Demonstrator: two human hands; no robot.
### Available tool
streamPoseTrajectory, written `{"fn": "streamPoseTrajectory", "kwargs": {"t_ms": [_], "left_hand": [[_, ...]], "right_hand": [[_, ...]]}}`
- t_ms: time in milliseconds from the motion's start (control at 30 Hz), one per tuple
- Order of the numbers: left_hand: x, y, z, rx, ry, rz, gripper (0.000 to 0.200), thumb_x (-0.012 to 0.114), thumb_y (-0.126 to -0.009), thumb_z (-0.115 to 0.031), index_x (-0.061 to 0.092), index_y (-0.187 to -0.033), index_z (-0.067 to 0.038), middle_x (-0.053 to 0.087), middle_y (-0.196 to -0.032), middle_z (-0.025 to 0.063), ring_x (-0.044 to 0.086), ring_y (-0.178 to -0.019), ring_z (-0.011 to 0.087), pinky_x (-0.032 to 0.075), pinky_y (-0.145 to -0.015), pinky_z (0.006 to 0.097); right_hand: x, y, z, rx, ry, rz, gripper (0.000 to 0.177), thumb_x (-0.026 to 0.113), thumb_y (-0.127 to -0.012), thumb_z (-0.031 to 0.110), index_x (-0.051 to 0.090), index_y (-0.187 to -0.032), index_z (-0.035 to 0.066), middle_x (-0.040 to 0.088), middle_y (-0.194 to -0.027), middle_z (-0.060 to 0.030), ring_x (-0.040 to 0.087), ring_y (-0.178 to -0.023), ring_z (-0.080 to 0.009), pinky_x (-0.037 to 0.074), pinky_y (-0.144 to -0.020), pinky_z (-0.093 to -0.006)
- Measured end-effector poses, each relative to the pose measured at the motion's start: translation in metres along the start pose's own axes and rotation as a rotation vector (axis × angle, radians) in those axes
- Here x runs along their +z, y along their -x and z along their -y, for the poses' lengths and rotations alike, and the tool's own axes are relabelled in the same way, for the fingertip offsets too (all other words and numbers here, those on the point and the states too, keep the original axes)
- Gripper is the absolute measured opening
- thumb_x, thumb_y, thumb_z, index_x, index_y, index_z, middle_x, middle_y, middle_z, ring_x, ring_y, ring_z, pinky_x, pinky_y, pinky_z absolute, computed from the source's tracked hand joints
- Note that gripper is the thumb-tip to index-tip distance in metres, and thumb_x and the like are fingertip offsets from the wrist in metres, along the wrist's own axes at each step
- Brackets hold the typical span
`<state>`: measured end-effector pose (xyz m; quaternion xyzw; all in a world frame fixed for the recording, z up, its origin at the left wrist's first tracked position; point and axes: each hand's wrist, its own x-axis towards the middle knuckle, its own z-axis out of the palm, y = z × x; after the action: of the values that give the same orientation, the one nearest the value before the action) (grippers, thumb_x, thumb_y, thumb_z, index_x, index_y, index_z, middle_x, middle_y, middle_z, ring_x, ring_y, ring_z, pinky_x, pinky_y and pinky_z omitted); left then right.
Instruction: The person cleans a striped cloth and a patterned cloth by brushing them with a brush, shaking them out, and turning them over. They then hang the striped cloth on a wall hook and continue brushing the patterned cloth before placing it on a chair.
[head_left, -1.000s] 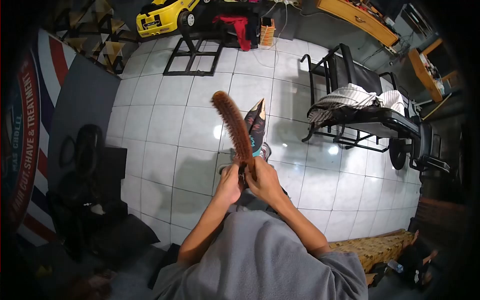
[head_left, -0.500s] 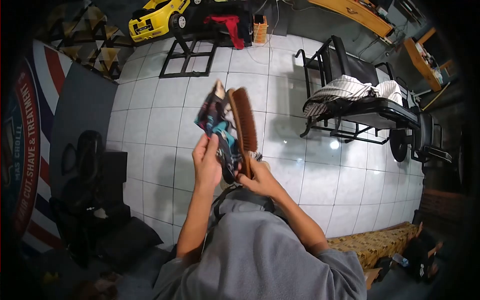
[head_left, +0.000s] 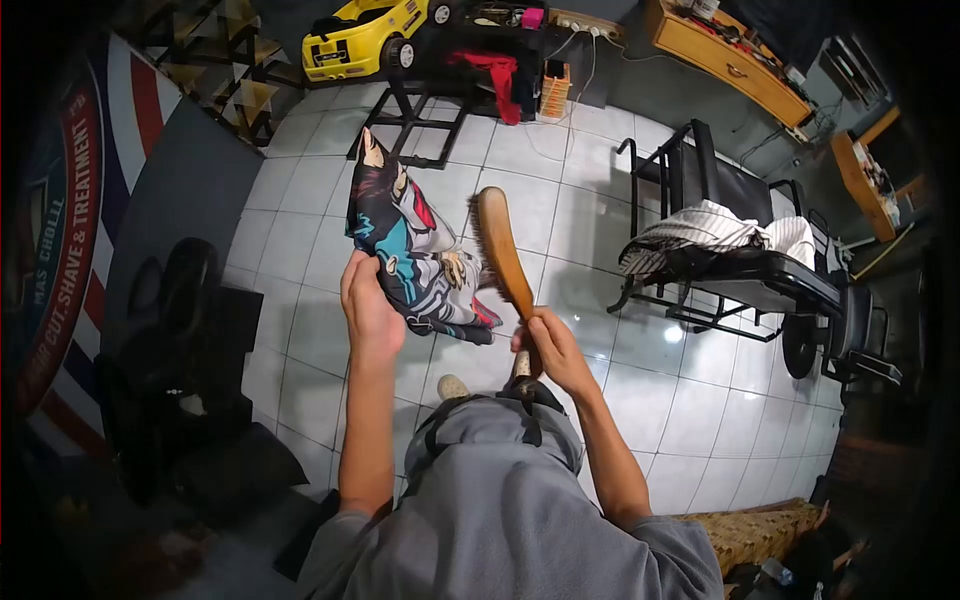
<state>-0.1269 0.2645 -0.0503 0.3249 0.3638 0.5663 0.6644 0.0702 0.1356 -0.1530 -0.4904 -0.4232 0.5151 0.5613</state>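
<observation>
Wooden and long, the brush (head_left: 503, 255) stands tilted in the right hand (head_left: 552, 352), whose fingers are closed round the lower end of its handle. Its dark bristles face left, toward the printed cloth (head_left: 410, 250). The left hand (head_left: 368, 308) grips that cloth by its lower edge and holds it up, so the cartoon pattern of teal, red and black hangs spread beside the brush, its right edge just touching the bristles. Both things are held in the air in front of the person's chest, above the white tiled floor (head_left: 300, 230). Off to the right stands a black barber chair (head_left: 715, 180) with a striped towel (head_left: 715, 228) draped over its seat. A yellow toy car (head_left: 362, 35) sits at the floor's far edge.
</observation>
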Motion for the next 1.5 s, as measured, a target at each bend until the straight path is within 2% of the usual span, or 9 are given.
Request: {"fn": "streamPoseTrajectory", "kwargs": {"t_ms": [100,300,567,667,767,933,1100,1300,1500], "left_hand": [[0.023,-0.004,-0.001,-0.017,0.168,-0.155,0.018,0.045,-0.092,-0.016,0.057,-0.099,-0.004,0.059,-0.096,0.0048,0.056,-0.084,0.0128,0.047,-0.076,0.0276],[0.062,0.0,-0.019,0.102,0.044,-0.086,0.023,0.048,-0.096,-0.022,0.055,-0.11,-0.004,0.058,-0.096,0.0025,0.055,-0.084,0.01,0.046,-0.076,0.026],[0.086,0.0,-0.047,0.305,0.1,-0.062,0.03,0.039,-0.1,-0.025,0.047,-0.12,-0.003,0.056,-0.105,0.0048,0.054,-0.093,0.0115,0.045,-0.081,0.0265],[0.083,-0.004,-0.069,0.38,0.19,-0.087,0.028,0.041,-0.099,-0.022,0.052,-0.116,-0.003,0.057,-0.112,0.0069,0.056,-0.103,0.0168,0.043,-0.09,0.0307],[0.072,-0.002,-0.08,0.383,0.171,-0.096,0.027,0.04,-0.099,-0.022,0.053,-0.115,-0.004,0.058,-0.111,0.0056,0.056,-0.102,0.0165,0.043,-0.091,0.0304],[0.06,0.003,-0.07,0.26,0.2,-0.171,0.034,0.049,-0.096,-0.031,0.053,-0.117,-0.004,0.058,-0.11,0.0042,0.057,-0.099,0.0141,0.045,-0.087,0.0295],[0.066,0.01,-0.053,0.278,-0.084,-0.2,0.034,0.05,-0.096,-0.03,0.053,-0.12,-0.006,0.055,-0.1,0.0009,0.055,-0.087,0.0103,0.048,-0.075,0.0256],[0.081,0.017,-0.017,0.265,-0.195,0.005,0.021,0.042,-0.1,-0.025,0.05,-0.09,-0.009,0.038,-0.071,-0.0079,0.033,-0.062,0.0009,0.029,-0.053,0.0174],[0.095,0.027,-0.021,0.406,-0.542,0.15,0.019,0.039,-0.1,-0.02,0.049,-0.099,-0.003,0.049,-0.077,0.0004,0.041,-0.07,0.0067,0.037,-0.063,0.0202]], "right_hand": [[0.002,-0.019,-0.013,-0.091,0.479,-0.111,0.025,0.037,-0.101,0.028,0.048,-0.101,0.006,0.05,-0.067,-0.0017,0.047,-0.056,-0.0106,0.041,-0.055,-0.0271],[0.058,-0.026,0.093,-0.014,-0.18,0.062,0.033,0.028,-0.102,0.035,0.043,-0.103,0.006,0.031,-0.064,0.0052,0.03,-0.052,-0.005,0.029,-0.045,-0.0217],[0.057,-0.027,-0.002,-0.17,0.476,-0.06,0.023,0.04,-0.098,0.025,0.044,-0.098,0.002,0.056,-0.063,-0.0231,0.055,-0.059,-0.0424,0.042,-0.052,-0.0433],[-0.005,0.007,-0.143,0.277,0.995,0.131,0.038,0.035,-0.097,0.038,0.049,-0.107,0.004,0.062,-0.08,-0.029,0.059,-0.076,-0.0478,0.045,-0.065,-0.0566],[-0.096,0.082,-0.278,0.543,1.263,0.357,0.049,0.034,-0.096,0.044,0.056,-0.109,0.002,0.066,-0.092,-0.0225,0.064,-0.086,-0.0403,0.05,-0.075,-0.0495],[-0.128,0.131,-0.27,1.095,1.029,0.109,0.058,0.033,-0.095,0.051,0.061,-0.092,0.0,0.066,-0.082,-0.0234,0.067,-0.074,-0.0338,0.052,-0.065,-0.0435],[-0.097,0.062,-0.194,0.683,0.002,-0.471,0.051,0.036,-0.093,0.059,0.04,-0.066,0.015,0.036,-0.048,0.0015,0.034,-0.034,-0.0117,0.026,-0.031,-0.0283],[0.005,-0.018,0.038,0.34,-0.365,-0.146,0.046,0.034,-0.095,0.057,0.041,-0.08,0.014,0.026,-0.055,0.0065,0.021,-0.04,-0.0043,0.016,-0.037,-0.0217],[0.061,-0.015,0.062,-0.025,-0.233,0.076,0.04,0.029,-0.101,0.04,0.045,-0.084,0.007,0.042,-0.062,0.0032,0.036,-0.048,-0.0059,0.03,-0.042,-0.0213]]}}
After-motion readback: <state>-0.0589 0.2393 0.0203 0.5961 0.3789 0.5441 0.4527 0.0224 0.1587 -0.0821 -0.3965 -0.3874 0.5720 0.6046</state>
